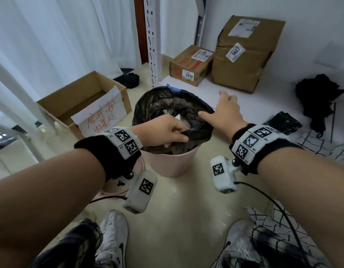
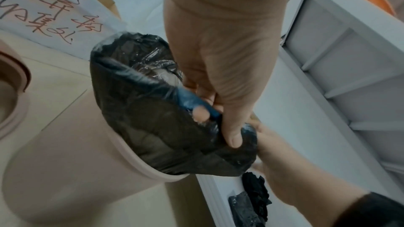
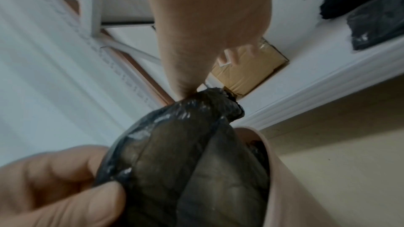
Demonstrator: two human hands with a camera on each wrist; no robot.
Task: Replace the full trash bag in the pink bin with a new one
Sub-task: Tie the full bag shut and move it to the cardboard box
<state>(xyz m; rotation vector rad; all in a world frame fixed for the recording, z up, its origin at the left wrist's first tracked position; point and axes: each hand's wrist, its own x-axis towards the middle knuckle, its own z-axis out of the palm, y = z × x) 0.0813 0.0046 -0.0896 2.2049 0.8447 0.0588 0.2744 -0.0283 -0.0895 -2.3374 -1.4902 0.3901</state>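
Observation:
The pink bin (image 1: 173, 165) stands on the floor between my arms, lined with a full black trash bag (image 1: 157, 105) holding crumpled trash. My left hand (image 1: 181, 135) pinches the bag's near rim; the left wrist view shows thumb and finger gripping the rim (image 2: 218, 125) with its blue drawstring (image 2: 192, 103), lifted off the bin's edge (image 2: 135, 158). My right hand (image 1: 215, 106) is spread at the right rim, thumb touching the plastic and fingers straight. A folded black plastic bag (image 1: 283, 122) lies on the white shelf base to the right.
An open cardboard box with a handwritten paper sign (image 1: 86, 105) sits left of the bin. Two sealed boxes (image 1: 190, 66) (image 1: 246, 53) stand on the shelf base behind a white shelf post (image 1: 152, 41). A black umbrella (image 1: 317, 97) lies right. A pink ring (image 1: 113, 188) lies near my shoes.

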